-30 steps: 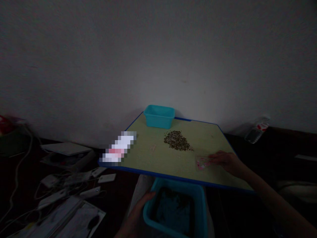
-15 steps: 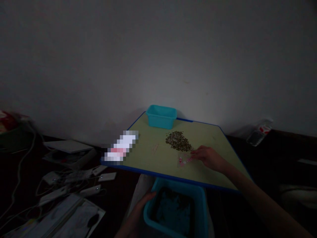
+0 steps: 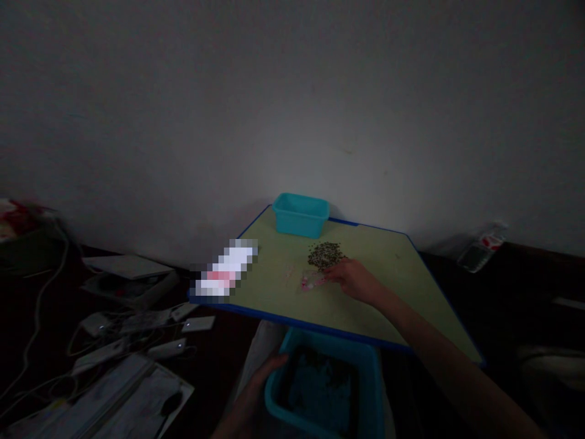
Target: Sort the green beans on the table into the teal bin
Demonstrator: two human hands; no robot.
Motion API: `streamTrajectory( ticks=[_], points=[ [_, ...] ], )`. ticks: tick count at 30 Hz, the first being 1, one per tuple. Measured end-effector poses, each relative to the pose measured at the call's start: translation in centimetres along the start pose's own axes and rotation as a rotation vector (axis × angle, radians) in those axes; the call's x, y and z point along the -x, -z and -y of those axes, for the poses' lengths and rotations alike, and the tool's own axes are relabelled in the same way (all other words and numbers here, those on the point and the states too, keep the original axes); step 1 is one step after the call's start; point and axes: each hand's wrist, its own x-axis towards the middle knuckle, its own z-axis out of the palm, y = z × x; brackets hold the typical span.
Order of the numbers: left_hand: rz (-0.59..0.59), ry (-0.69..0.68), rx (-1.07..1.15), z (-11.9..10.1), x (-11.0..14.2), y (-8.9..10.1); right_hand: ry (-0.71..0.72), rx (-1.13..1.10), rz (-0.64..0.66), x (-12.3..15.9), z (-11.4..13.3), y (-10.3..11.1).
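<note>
Brown pile: sat mid-desk (image 3: 365, 311) as the landmark (image 3: 325, 253)
Clear packet: lay just near-left of the pile, long axis seemingly crosswise (image 3: 309, 282)
Right hand: was nearer the packet (image 3: 359, 282); its fingers pinched the right end, the rest pointing left
Left hand: gripped the near tub's left rim (image 3: 256, 390), nearside of the pile

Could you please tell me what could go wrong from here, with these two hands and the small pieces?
The right hand, holding the clear packet, is right by the pile of small pieces, so it might scatter some. Pieces pushed over the near edge of the table could drop into the lower tub. That tub sits on the lap and may tip if the left hand slips from its side.
</note>
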Motion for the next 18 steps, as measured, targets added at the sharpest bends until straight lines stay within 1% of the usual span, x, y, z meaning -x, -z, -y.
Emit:
streamTrajectory(
  ticks=[3,5,7,10,12,14,16,18],
  points=[
    [0.01,0.026,0.042,0.0,-0.2,0.4,-0.035,0.017,0.044,-1.4,0.7,0.1],
    [0.032,0.036,0.08,0.1,-0.2,0.4,-0.053,0.023,0.04,-2.1,1.1,0.1],
    [0.028,0.03,0.107,0.2,-0.3,0.2,-0.065,0.024,0.007,-2.5,1.2,0.0],
    [-0.009,-0.038,0.107,0.5,-0.6,0.2,-0.08,0.008,-0.065,-2.9,1.3,-0.4],
    [-0.046,-0.055,0.104,0.7,-0.9,0.4,-0.093,-0.011,-0.118,-2.8,1.3,-0.6],
    [-0.101,-0.024,0.104,0.8,-1.2,0.7,-0.104,-0.032,-0.17,-2.5,1.2,-0.7],
    [-0.141,-0.003,0.094,0.7,-1.3,1.0,-0.109,-0.057,-0.217,-1.8,1.1,-0.5],
    [-0.155,-0.003,0.078,0.6,-1.2,1.2,-0.117,-0.079,-0.259,-0.7,1.4,-0.2]
  ],
)
